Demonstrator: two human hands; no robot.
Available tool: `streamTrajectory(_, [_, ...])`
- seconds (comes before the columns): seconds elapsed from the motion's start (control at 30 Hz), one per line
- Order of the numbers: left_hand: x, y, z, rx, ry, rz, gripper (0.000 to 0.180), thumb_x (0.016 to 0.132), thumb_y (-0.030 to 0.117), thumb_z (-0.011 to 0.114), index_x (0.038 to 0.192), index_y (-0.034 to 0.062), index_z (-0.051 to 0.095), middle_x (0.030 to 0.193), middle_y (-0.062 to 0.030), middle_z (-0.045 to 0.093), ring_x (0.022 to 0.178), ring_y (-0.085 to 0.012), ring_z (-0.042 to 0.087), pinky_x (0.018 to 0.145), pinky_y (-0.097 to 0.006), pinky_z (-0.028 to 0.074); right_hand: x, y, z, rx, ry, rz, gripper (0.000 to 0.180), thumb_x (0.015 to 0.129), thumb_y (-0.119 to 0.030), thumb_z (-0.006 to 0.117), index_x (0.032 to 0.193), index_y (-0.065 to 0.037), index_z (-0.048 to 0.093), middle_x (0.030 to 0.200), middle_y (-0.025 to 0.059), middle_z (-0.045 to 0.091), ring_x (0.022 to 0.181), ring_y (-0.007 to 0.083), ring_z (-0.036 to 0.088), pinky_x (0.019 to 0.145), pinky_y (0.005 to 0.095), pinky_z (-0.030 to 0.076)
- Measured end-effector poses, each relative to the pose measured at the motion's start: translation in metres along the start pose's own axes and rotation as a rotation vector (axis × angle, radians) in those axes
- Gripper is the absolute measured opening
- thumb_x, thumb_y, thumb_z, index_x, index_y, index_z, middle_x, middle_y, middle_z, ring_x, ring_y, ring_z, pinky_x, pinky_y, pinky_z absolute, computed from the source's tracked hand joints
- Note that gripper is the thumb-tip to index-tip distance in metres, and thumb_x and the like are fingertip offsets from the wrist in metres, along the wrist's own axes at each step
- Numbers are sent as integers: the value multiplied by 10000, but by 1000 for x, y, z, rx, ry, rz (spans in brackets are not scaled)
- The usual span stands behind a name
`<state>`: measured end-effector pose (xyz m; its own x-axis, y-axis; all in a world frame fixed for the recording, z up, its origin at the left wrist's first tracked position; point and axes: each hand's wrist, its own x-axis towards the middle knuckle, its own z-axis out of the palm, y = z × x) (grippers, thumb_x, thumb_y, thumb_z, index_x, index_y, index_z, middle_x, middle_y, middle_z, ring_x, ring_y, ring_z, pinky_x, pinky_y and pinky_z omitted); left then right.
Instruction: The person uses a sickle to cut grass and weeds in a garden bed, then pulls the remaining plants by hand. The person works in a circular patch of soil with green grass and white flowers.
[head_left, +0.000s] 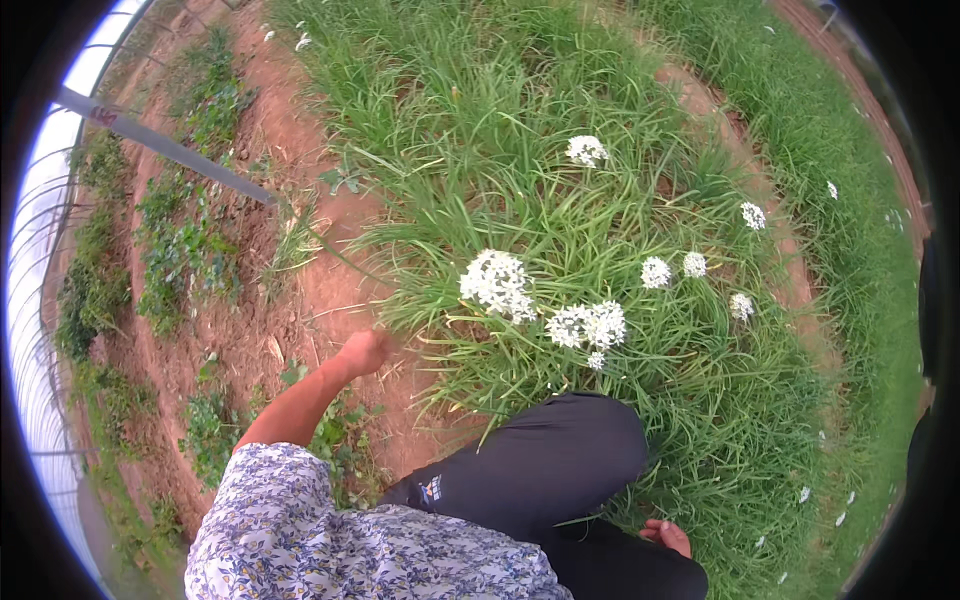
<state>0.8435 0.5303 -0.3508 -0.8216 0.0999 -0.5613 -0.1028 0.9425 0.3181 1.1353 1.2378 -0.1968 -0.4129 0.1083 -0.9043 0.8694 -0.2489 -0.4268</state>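
My left hand point(367, 352) is closed into a fist, held over the bare soil at the left edge of a bed of garlic chives point(520, 190). Its fingers are turned away, so what may be inside them is hidden. Low at the right, my right hand point(668, 537) shows only in part beside my dark trouser leg, among the green leaves. Its fingers are curled together, and anything between them is too small to make out. White flower heads point(497, 284) stand above the leaves between my hands, with another white cluster point(587, 325) close to my knee.
A reddish soil strip point(345, 230) runs along the bed's left side. Leafy plants point(190, 240) grow farther left, by a slanting metal pole point(170, 148) and the translucent greenhouse wall point(45, 210). Another soil path point(775, 210) divides the chives at the right.
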Motion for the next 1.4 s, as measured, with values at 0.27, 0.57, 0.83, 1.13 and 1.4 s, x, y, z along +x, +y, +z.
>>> streamTrajectory(0.27, [19,39,40,-125,-344,283,270,1037,295,523,998,71,669,765,-101,647,575,-242,635,556,-391,509,-35,-14,8,228,15,-16,351,1034,-283,619,1205,19,670,996,106,737,854,168,711,808,300,567])
streamTrajectory(0.57, [58,42,53,-561,-390,282,117,959,152,581,997,66,652,806,-114,648,722,-309,621,625,-407,493,-67,31,6,300,-1,-90,397,1029,-348,649,1259,-25,665,1065,71,709,983,132,654,889,276,515])
streamTrajectory(0.83, [-27,256,-65,291,-407,719,187,857,-73,528,864,59,659,737,-60,641,658,-193,621,596,-333,498,-62,69,-7,254,-18,-176,400,1054,-327,613,1308,-19,636,1129,86,709,1091,162,645,965,306,504])
streamTrajectory(1.13, [-99,478,-131,-443,-200,1185,238,755,-173,425,789,-13,597,704,-72,583,619,-172,567,568,-300,442,-84,69,7,374,74,-185,413,1045,-336,626,1318,-27,618,1155,108,693,1066,193,664,956,336,530])
streamTrajectory(1.4, [-84,673,-171,202,-167,1886,187,846,-29,590,1029,8,582,934,-151,582,867,-312,614,768,-414,510,-112,74,20,473,231,-239,403,1033,-351,633,1265,-21,642,1088,99,701,993,162,665,899,299,530])
